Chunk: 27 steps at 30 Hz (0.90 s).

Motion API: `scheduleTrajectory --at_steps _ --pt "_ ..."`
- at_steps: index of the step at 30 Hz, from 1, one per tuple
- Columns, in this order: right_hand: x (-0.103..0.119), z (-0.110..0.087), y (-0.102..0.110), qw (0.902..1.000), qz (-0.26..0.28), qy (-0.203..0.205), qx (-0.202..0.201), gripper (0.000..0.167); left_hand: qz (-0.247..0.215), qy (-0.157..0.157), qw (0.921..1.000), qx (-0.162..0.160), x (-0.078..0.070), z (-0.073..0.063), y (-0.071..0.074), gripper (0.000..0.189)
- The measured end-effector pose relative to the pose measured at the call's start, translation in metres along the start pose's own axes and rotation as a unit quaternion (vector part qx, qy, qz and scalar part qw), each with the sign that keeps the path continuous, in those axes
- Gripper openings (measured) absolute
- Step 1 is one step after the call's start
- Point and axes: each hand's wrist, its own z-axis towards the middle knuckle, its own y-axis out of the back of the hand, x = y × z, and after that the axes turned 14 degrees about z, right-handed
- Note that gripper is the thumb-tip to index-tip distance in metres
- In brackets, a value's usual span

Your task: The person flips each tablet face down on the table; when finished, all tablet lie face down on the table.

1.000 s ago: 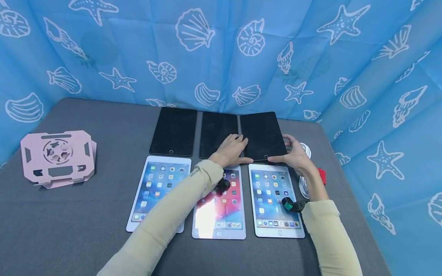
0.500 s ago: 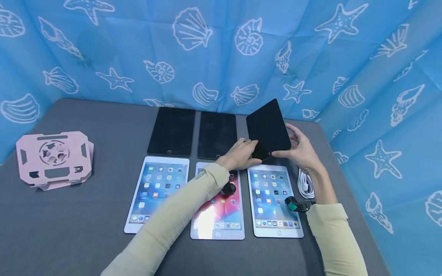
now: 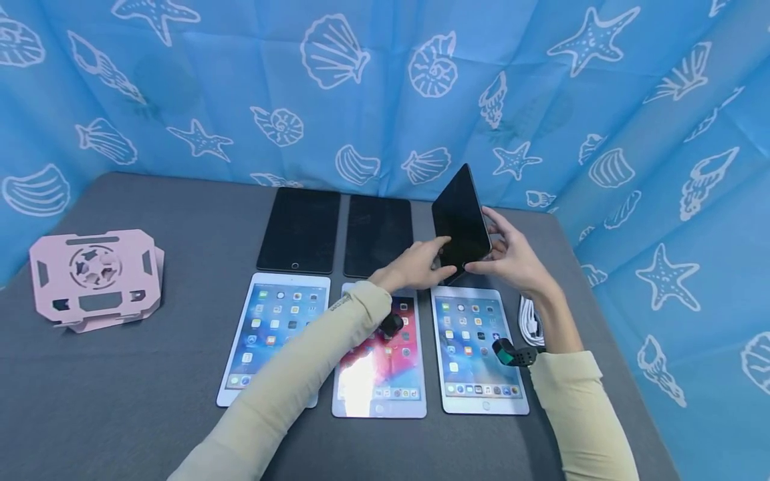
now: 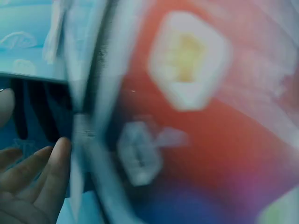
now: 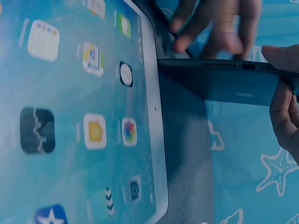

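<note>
In the head view a dark tablet stands tilted steeply on edge at the back right. My right hand grips its right lower side, thumb in front near the home button and fingers behind. The right wrist view shows the tablet's edge with speaker holes and a port. My left hand is close to the screen at its left side, fingers spread; those fingers are blurred in the right wrist view. In the left wrist view, fingers and their dark reflection show beside the screen.
Two black tablets lie flat at the back. Three lit white tablets form the front row. A coiled white cable lies at right, a pink perforated stand at left. A patterned curtain borders the table.
The right-hand black tablet has gone from nearly flat to steeply tilted, its right side raised by my right hand. My left hand has shifted slightly right along with it.
</note>
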Motion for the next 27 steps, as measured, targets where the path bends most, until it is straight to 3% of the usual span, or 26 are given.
scheduleTrajectory --at_steps 3,6,12,19,27 --pt "0.0 0.002 -0.003 0.9999 -0.001 0.013 0.005 0.107 -0.078 -0.009 0.9967 -0.022 0.001 -0.002 0.011 0.073" --pt "-0.001 0.005 -0.007 0.9995 0.011 0.022 0.021 0.105 -0.11 -0.02 0.993 -0.04 0.0 -0.002 0.022 0.081" --pt "-0.007 0.012 -0.015 0.998 0.019 0.003 0.06 0.101 -0.106 -0.041 0.9925 -0.046 -0.003 -0.002 0.036 0.094" --pt "-0.024 0.019 -0.017 0.9942 -0.007 -0.011 0.106 0.083 -0.104 -0.053 0.9924 -0.04 0.0 -0.007 0.039 0.096" --pt "-0.038 0.022 -0.015 0.9876 -0.068 -0.064 0.126 0.078 -0.088 -0.049 0.9939 -0.046 0.007 -0.013 0.043 0.095"
